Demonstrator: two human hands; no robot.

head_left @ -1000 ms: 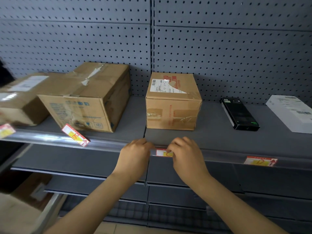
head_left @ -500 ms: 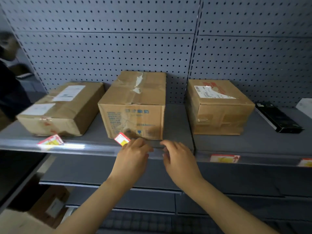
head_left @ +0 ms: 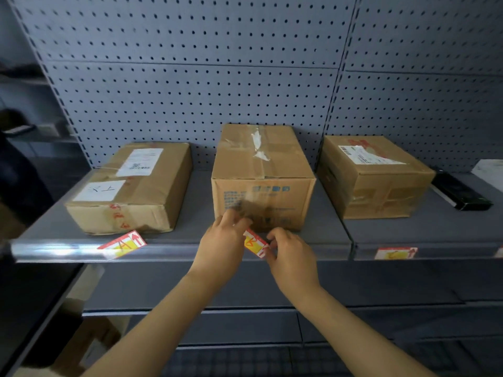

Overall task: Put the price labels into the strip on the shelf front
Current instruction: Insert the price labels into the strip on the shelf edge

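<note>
the left hand [head_left: 221, 240] hid the label's [head_left: 255, 244] nine-o'clock end; a white box [head_left: 490, 170] at three o'clock was cut off.

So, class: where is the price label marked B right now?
The price label marked B is center, tilted, between the left hand and right hand, before the middle cardboard box.

Both arms outstretched — left hand [head_left: 221, 242], right hand [head_left: 291, 255] — fingers [head_left: 273, 236] pinching

three cardboard boxes [head_left: 262, 180] on grey shelf, pegboard [head_left: 190, 77] behind, black box [head_left: 461, 195]
</note>
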